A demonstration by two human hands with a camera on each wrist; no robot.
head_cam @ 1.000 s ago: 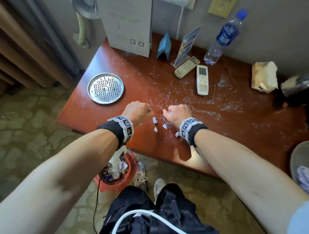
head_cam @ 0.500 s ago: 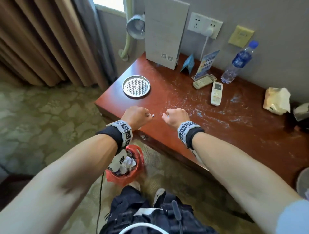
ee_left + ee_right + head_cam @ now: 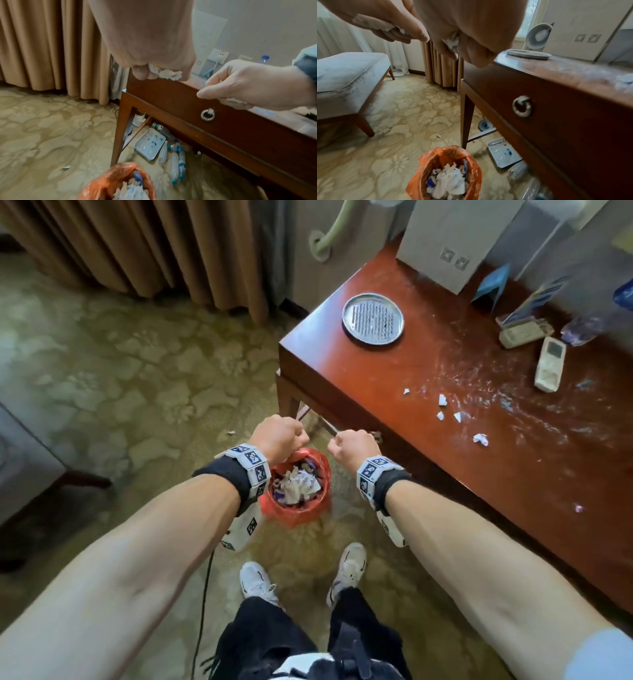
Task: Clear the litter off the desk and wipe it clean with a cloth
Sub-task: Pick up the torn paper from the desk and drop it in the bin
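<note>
Litter in both fists, held over the orange-lined bin (image 3: 296, 491) on the carpet beside the surface (image 3: 445, 474). Left hand (image 3: 279, 436) curled, knuckles up, grip clamped on crumpled white paper (image 3: 167, 73) poking out between the fingers (image 3: 140, 73). Right hand (image 3: 352, 448) likewise curled, grip clamped on a second white wad (image 3: 452, 40) in the palm. Both forearms stretched forward and down, wrists banded with marker tags, hands side by side but apart, above the bin's rim.

Bin already heaped with white scraps and something blue. More paper bits (image 3: 442, 400) left on the red-brown top, near its front edge, amid smeared white streaks. Round metal dish (image 3: 373, 318) toward the left corner; two remotes (image 3: 549, 364) and a water bottle (image 3: 582, 328) farther back, a blue card stand (image 3: 489, 285) by the wall. Ring pull (image 3: 207, 115) on the drawer front. Under the desk: a white tray (image 3: 150, 143) and several empty plastic bottles lying on the floor. Brown curtains (image 3: 137, 244) behind, an upholstered seat (image 3: 347, 75) to the left, one stray scrap (image 3: 66, 167) on the carpet.

Compared with half a second back: hands off the desk edge and lowered over the bin, view swung down and left, fists closed as before.
</note>
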